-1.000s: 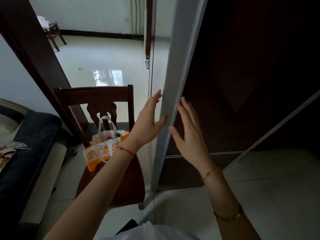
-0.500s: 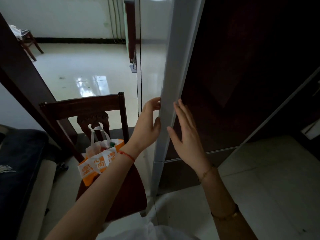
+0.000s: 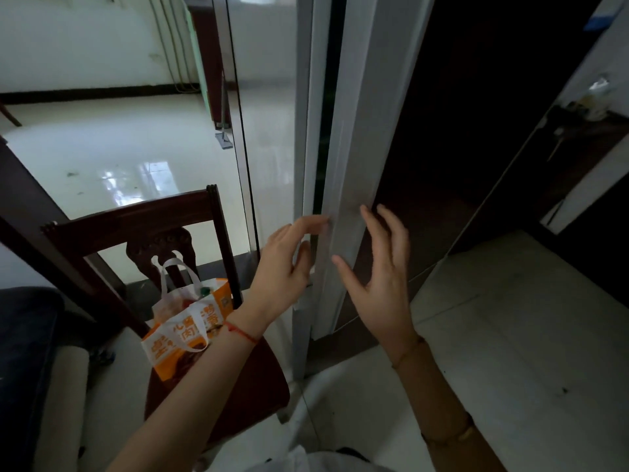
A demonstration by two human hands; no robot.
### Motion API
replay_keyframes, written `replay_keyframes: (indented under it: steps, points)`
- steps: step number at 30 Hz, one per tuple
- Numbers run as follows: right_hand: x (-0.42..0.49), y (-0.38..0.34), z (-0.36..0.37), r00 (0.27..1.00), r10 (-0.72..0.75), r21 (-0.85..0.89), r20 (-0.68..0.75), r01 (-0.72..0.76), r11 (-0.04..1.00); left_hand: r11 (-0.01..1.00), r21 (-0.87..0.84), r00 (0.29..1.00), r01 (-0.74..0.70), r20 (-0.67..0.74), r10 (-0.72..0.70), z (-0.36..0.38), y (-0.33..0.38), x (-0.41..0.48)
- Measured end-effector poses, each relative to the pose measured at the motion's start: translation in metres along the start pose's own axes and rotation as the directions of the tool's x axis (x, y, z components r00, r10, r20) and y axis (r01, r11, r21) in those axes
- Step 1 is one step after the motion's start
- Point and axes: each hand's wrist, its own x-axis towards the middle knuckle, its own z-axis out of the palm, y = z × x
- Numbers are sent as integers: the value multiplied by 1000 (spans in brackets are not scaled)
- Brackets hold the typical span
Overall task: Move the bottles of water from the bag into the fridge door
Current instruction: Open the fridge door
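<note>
Fridge (image 3: 442, 131): the largest item, dark-fronted and tall, taking up the right of the view. The door (image 3: 343, 199) is shown edge-on as a pale vertical strip, with a narrow dark gap opened beside it. The door is judged to be at the very start of being opened, since no shelves inside can be seen.

Floor (image 3: 510, 335): pale glossy tile, lit from the far room.

Chair (image 3: 136, 223): dark wood, set just left of the fridge with its carved back to the far room. It is judged to be placed there so that the bag is kept within reach of the door.

Bag (image 3: 190, 332): orange and white, with looped white handles, stood upright on the chair seat. A green cap is visible in its mouth, and the water bottles are taken to be inside; none has been lifted out.

Left hand (image 3: 282, 274): raised at the door edge, wrist bent back. The fingers are curled toward the gap, their tips at the edge, and nothing is gripped firmly.

Right hand (image 3: 377, 277): held upright just right of the door edge, palm toward it. The fingers are spread and slack, and nothing is held.
</note>
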Motion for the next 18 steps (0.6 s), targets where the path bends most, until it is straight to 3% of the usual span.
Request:
replay_keyframes:
  steps: [10, 18]
  points:
    - [-27, -17, -10, 962, -86, -282, -258, 10, 959, 939, 134, 945, -316, 133, 299, 2, 23, -8]
    - [-54, -4, -35, 939, -158, -481, -305, -9, 877, 960, 49, 951, -275, 160, 265, 22, 44, -3]
